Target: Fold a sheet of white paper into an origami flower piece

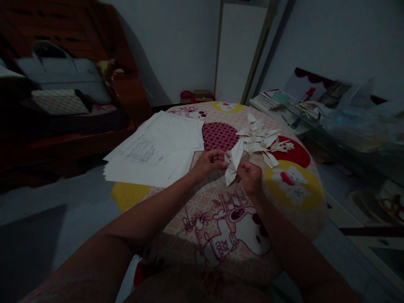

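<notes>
Between my two hands, over the middle of the round table, is a folded white paper flower with pointed petals. My left hand grips its left side, thumb and fingers together at the paper. On the other side, the fingers of my right hand are pinched at its lower right edge. Just beyond my right hand lies a loose heap of similar folded paper flowers. To the left of my left hand rests a stack of printed paper sheets.
A patterned tablecloth with cartoon figures covers the table. At left, a wooden bench holds a pale handbag and a quilted purse. At right, a glass-topped stand bears a plastic bag and piled papers.
</notes>
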Tool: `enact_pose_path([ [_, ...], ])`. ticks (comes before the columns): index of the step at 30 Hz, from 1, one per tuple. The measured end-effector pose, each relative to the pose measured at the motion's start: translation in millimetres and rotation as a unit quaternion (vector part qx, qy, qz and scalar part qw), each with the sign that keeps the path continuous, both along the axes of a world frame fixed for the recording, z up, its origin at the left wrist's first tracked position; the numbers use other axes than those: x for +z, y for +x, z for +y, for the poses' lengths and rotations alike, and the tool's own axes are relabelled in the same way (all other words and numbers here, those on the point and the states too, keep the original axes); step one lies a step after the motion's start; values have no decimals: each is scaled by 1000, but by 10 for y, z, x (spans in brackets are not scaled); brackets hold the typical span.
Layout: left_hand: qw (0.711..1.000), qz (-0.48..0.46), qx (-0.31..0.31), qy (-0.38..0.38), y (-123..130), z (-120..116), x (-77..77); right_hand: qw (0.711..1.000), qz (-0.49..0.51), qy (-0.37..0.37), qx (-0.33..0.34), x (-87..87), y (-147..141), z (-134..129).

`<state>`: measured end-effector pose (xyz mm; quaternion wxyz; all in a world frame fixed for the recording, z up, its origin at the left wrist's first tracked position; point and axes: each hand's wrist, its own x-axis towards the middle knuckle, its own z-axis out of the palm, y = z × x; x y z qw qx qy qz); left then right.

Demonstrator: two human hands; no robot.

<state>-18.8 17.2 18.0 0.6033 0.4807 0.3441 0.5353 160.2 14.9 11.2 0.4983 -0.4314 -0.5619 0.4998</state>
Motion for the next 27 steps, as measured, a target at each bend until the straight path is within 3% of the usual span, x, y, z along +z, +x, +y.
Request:
enact_pose_path([
  [7,1000,-1,9,-2,-13,5,2,1000,8,11,-2,-10,-1,5],
  [13,998,42,55,3,11,-8,-6,1000,-17,18,6,-11,0,4],
  [19,993,77,74,40,17,1,-34,999,-30,27,14,-31,13,21],
  [27,946,248,151,144,42,-95,37,998,-48,49,4,-43,16,8],
])
